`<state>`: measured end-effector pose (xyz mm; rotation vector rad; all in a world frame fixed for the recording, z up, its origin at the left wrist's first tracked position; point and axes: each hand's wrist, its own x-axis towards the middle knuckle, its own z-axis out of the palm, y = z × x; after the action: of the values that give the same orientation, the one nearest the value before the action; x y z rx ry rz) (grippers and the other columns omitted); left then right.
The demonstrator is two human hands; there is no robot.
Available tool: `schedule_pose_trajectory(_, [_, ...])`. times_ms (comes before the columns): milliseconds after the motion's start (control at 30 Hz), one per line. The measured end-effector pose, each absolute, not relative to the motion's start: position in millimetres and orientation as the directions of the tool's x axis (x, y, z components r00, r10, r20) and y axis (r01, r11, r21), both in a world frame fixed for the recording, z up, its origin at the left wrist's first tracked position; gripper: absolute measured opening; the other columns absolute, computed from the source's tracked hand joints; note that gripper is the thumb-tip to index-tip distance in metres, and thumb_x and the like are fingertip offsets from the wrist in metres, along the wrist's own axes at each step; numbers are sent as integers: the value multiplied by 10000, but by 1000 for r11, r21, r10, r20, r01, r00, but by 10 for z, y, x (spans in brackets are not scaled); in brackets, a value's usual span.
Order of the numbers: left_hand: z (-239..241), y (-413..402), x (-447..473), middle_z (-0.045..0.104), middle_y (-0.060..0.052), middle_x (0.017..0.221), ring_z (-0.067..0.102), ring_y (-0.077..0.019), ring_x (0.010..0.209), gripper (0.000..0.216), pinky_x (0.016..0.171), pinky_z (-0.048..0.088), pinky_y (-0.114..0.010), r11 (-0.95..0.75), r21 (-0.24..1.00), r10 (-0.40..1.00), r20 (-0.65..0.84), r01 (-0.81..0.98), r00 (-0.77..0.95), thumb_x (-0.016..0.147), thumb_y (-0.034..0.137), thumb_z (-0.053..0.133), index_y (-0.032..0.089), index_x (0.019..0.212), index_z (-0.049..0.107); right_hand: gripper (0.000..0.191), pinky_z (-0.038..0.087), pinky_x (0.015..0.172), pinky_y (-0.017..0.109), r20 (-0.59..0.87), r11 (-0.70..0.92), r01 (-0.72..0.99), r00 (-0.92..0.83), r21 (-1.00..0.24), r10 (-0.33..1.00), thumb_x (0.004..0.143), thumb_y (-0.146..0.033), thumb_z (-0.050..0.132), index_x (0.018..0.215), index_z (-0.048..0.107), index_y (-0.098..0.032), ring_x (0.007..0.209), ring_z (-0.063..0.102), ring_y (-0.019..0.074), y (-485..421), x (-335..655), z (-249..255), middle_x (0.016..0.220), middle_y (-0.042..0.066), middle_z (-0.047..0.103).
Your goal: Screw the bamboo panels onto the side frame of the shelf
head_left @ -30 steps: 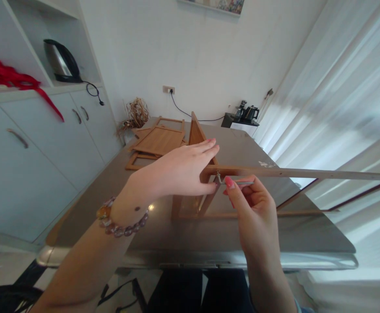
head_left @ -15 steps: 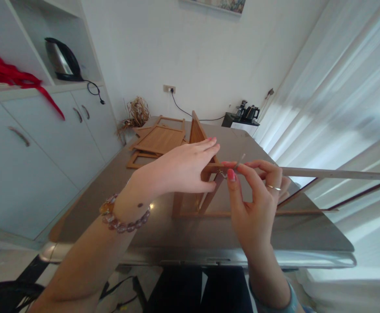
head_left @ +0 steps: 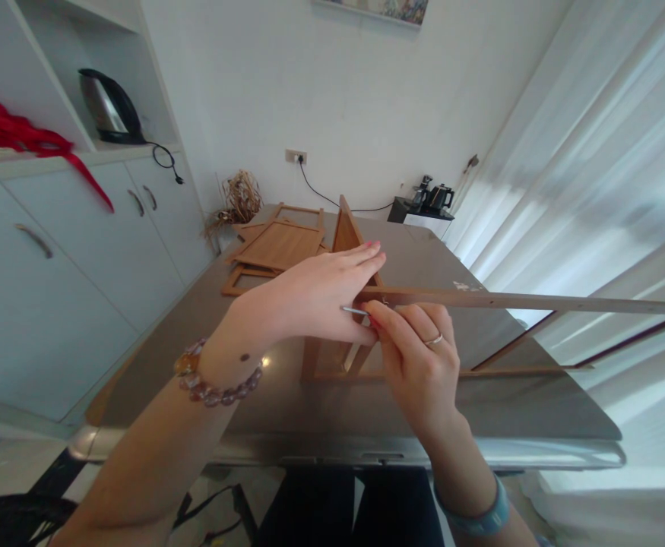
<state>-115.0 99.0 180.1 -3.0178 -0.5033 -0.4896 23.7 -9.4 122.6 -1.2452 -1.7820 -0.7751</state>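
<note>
- Wooden frame (head_left: 537, 302): located at the near part of the tabletop (head_left: 543, 414), its upper rail raised and running to the right, past the view's edge; lower rail and crosspieces visible beneath.
- Left hand (head_left: 321, 296): grip clamped on the frame's end corner, fingers together above, thumb below; exact contact is hidden. Beaded bracelet (head_left: 218, 396) on the wrist.
- Right hand (head_left: 420, 357): grip closed, thumb and forefinger pinching a metal hex key (head_left: 353, 310) just under the upper rail. One arm of the key points toward the left hand; whether its other end sits in a screw cannot be told. Ring (head_left: 433, 339) on one finger, blue-green wristband (head_left: 480, 520) at the wrist.
- Wooden panel (head_left: 344, 232): tilted up behind the left hand's fingertips.
- Stacked wooden panels and frames (head_left: 283, 243): lying flat, overlapping, beyond the left forearm.
- Dried plant (head_left: 241, 199): at the tabletop's far left corner.
- Electric kettle (head_left: 107, 106): upright on a cabinet shelf at left, its cord hanging over the edge; red ribbon (head_left: 18, 129) nearby.
- Black jug (head_left: 440, 197): on a low stand at the far right, near the white curtain (head_left: 594, 190).
</note>
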Motion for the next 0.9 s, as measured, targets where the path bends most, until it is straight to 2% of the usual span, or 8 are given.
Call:
schedule_pose_trajectory(233, [1785,1005,-1161,253,-180,1532,257,-249,1416,890,1120,248,-341,-951,20,298,325,308,898,749,566,583,93,1438,279,246,441,794,319,832,395,919,-218,-2,510,904,-134,498,1078,638,-236,830,521,171,-102,340,1234,841,39,623])
schedule_pose_trajectory(433, [1822,974,-1163,241,-215,1526,237,-255,1423,970,1128,233,-309,-950,24,305,291,312,907,740,674,552,21,1413,303,262,443,802,323,772,479,871,-379,112,509,916,-119,465,1094,621,-231,829,511,169,-78,498,1298,855,38,624])
schedule_pose_trajectory(600, [1812,988,-1161,246,-202,1528,238,-247,1423,972,1124,250,-320,-949,45,310,304,312,901,715,672,576,50,1413,309,239,435,811,330,768,421,891,-388,171,509,907,-128,498,1088,630,-211,862,493,175,-142,445,1420,886,55,599])
schedule_pose_trajectory(733, [1806,985,-1165,233,-193,1535,229,-237,1426,900,1127,247,-320,-947,56,318,301,316,899,755,569,585,63,1433,279,219,449,756,331,774,422,901,-339,102,536,903,-177,530,1087,644,-206,816,495,171,-172,353,1481,861,56,586])
schedule_pose_trajectory(900, [1801,978,-1163,241,-181,1534,239,-227,1423,824,1130,241,-320,-946,65,321,313,317,894,795,523,547,74,1436,287,144,457,746,328,785,448,894,-294,23,546,894,-192,549,970,672,-195,792,509,172,-130,323,1485,840,55,625])
